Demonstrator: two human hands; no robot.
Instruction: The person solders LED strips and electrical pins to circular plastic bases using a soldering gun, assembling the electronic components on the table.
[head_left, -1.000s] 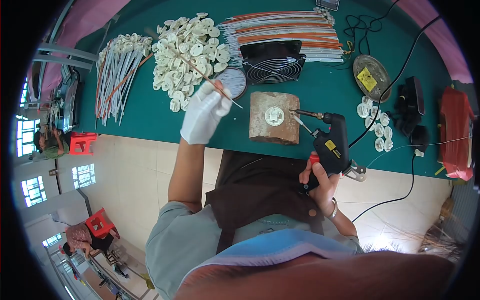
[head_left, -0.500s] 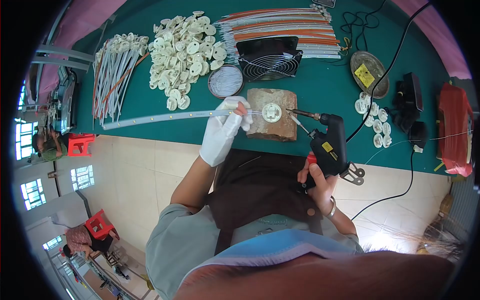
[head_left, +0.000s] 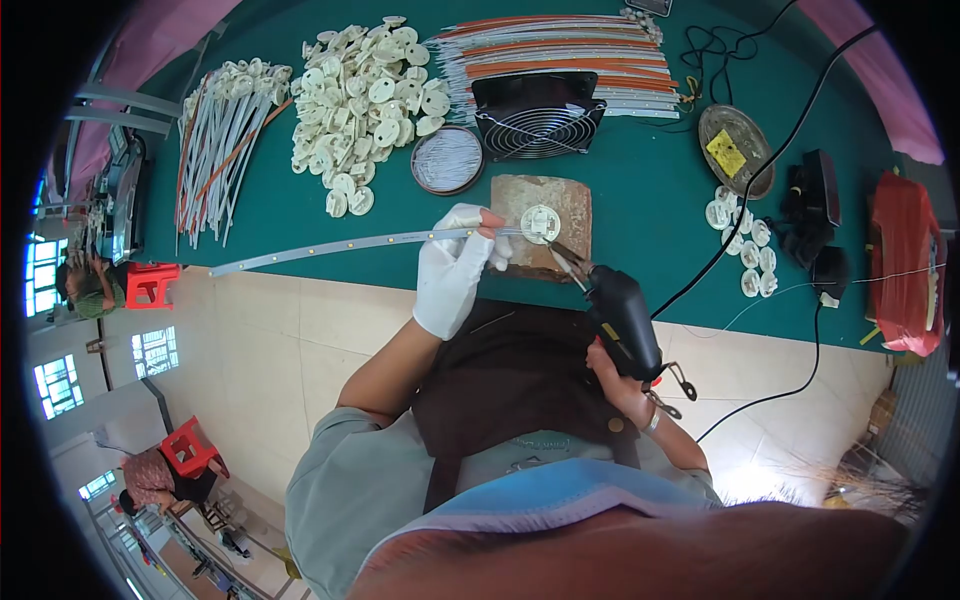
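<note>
My left hand [head_left: 448,275], in a white glove with bare fingertips, pinches an LED strip [head_left: 345,246] near its wired end. The strip stretches out to the left. Its thin wires reach a round white plastic piece [head_left: 541,224] lying on a brick [head_left: 510,194]. Bare, my right hand [head_left: 622,388] is wrapped round the handle of a black soldering gun [head_left: 622,312]. The gun's tip is at the lower right edge of the round piece; whether they touch I cannot tell.
Behind the brick stand a black fan [head_left: 540,115] and a bowl of thin white pieces [head_left: 447,160]. Round white parts [head_left: 365,100] are heaped at the back left. A tray with a yellow sponge [head_left: 726,153] lies right. The gun's cable [head_left: 735,235] crosses the table.
The soldering gun has swung left and down, bringing its tip from the brick's right side to the round piece. My left hand keeps its pinch on the strip, having shifted slightly.
</note>
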